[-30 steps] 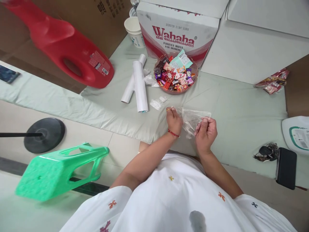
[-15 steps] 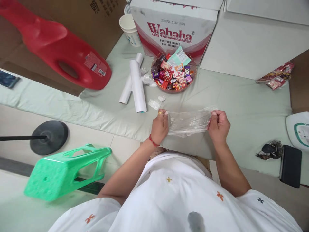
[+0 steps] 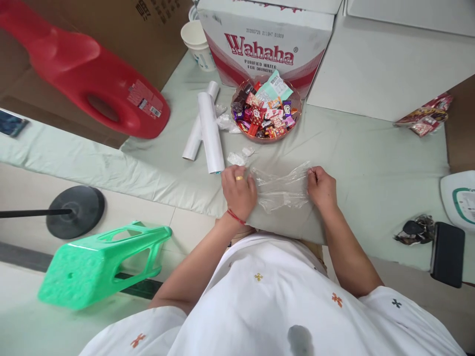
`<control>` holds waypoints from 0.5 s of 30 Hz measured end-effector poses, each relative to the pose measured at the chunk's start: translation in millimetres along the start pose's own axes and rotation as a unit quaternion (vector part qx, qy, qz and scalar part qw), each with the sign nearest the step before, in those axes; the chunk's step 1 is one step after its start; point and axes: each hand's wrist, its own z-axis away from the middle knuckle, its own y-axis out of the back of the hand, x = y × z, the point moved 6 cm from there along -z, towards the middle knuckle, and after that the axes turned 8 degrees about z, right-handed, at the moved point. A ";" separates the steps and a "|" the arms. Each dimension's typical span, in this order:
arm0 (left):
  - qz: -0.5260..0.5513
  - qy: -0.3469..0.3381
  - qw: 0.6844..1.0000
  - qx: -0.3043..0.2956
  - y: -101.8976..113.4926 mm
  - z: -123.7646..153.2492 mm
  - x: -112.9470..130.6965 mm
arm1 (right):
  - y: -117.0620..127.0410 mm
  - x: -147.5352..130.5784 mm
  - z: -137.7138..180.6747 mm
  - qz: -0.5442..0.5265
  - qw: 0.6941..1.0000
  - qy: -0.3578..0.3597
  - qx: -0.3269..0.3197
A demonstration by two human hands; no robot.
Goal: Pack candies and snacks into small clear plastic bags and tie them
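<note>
Both of my hands hold a piece of clear plastic film point(image 3: 281, 189) low over the pale green cloth point(image 3: 363, 168) at the table's front edge. My left hand point(image 3: 238, 190), with a gold ring and a red wrist string, is closed on the film's left end. My right hand point(image 3: 322, 188) is closed on its right end. The film sags and wrinkles between them. Just beyond lie small crumpled scraps of film point(image 3: 239, 156), two white rolls point(image 3: 208, 129) and a round bowl of wrapped sweets point(image 3: 266, 110).
A Wahaha water carton point(image 3: 267, 42) and paper cups point(image 3: 196, 42) stand behind the bowl. A red jug point(image 3: 89, 79) lies at the left. Keys point(image 3: 413, 231) and a black case point(image 3: 448, 253) rest at the right. A green stool point(image 3: 100, 262) lies on the floor.
My hands first pulled apart and stretched the film taut, then came a little closer and lowered it onto the cloth, where it now hangs slack.
</note>
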 end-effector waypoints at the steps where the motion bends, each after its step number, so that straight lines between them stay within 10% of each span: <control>1: 0.022 -0.037 0.999 -0.009 0.4 4.6 8.1 | -0.4 -0.6 0.6 0.005 1.000 0.003 0.003; 6: 0.075 -0.143 0.958 -0.237 -27.2 28.3 35.3 | -2.5 -3.4 5.0 -0.014 1.000 0.010 -0.017; 15: -0.102 -0.107 0.933 -0.327 -40.0 49.7 7.6 | 11.2 21.5 25.4 -0.253 0.951 -0.117 -0.133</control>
